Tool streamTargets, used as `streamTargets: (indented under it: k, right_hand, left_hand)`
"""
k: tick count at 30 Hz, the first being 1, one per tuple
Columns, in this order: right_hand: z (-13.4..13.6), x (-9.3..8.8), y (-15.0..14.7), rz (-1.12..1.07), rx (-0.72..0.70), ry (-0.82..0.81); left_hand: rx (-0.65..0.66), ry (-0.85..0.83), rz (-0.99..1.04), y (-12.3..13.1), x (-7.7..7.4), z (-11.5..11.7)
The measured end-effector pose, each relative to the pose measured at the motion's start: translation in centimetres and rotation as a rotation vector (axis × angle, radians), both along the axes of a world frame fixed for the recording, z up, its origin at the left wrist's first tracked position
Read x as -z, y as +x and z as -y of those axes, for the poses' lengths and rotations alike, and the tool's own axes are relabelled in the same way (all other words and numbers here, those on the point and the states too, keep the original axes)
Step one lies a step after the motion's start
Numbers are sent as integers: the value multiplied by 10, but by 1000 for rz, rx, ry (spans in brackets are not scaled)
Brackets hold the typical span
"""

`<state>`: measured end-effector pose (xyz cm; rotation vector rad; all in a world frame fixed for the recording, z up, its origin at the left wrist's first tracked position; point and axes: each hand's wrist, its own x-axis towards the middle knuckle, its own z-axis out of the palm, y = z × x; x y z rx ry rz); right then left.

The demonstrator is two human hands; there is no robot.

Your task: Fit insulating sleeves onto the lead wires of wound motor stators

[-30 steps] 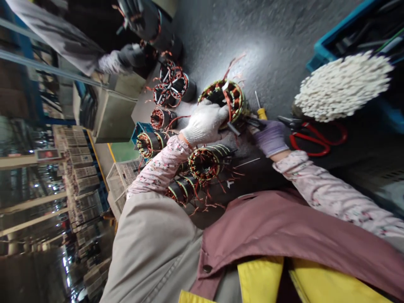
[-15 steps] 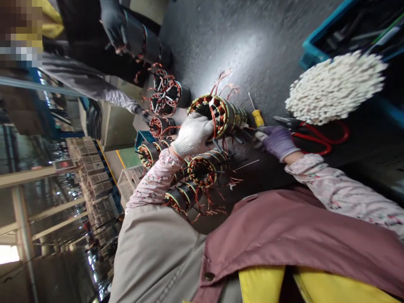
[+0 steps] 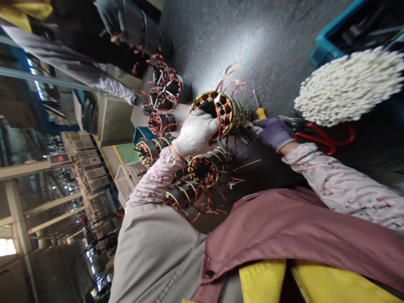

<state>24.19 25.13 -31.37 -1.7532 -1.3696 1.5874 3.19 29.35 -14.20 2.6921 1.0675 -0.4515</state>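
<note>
My left hand (image 3: 195,134), in a white knit glove, grips a copper-wound motor stator (image 3: 229,113) from its wired end, with red leads sticking up. My right hand (image 3: 273,134), in a purple glove, sits at the stator's far end and closes on a small dark hand tool (image 3: 248,134), whose tip is near the stator's underside. Several more wound stators (image 3: 206,169) stand on the dark bench below my hands. A yellow-handled screwdriver (image 3: 260,112) lies just beyond my right fingers. Red-handled scissors (image 3: 325,141) lie to its right.
A white tufted bundle (image 3: 350,86) and a blue crate (image 3: 325,44) sit at upper right. At upper left, a co-worker's gloved hand (image 3: 110,12) holds another stator. A white mesh crate (image 3: 128,181) and stacked crates (image 3: 85,164) stand beyond the bench.
The stator has turned from end-up to lying lengthwise toward my right hand. The co-worker's hand has shifted, and the view has swung slightly.
</note>
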Motion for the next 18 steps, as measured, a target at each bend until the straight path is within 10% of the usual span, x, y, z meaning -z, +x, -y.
streamTargets:
  k: [10,14,18]
  right_hand:
    - [-8,-31,0,183,-50,7]
    - [45,-44,36,375,13,388]
    - [97,-46,50,179,-269,536]
  left_hand:
    - [-226,10,-125,24,2,8]
    - [-407,18,-105,58,4,6]
    - [-593,8,61,65,-29,23]
